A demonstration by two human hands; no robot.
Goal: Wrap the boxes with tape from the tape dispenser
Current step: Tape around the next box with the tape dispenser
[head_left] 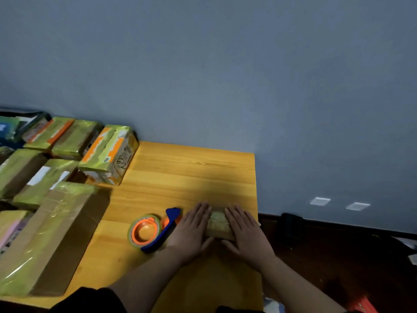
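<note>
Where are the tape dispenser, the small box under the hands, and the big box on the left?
tape dispenser [147, 231]: head view, on the orange hub of the roll.
small box [218, 223]: head view, on its taped top between the hands.
big box [53, 236]: head view, on its taped top face.

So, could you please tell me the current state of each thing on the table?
small box: taped, pressed flat under both hands.
left hand: open, flat on the box.
right hand: open, flat on the box.
tape dispenser: set down on the table, untouched.
large box: taped, lying flat.
</note>
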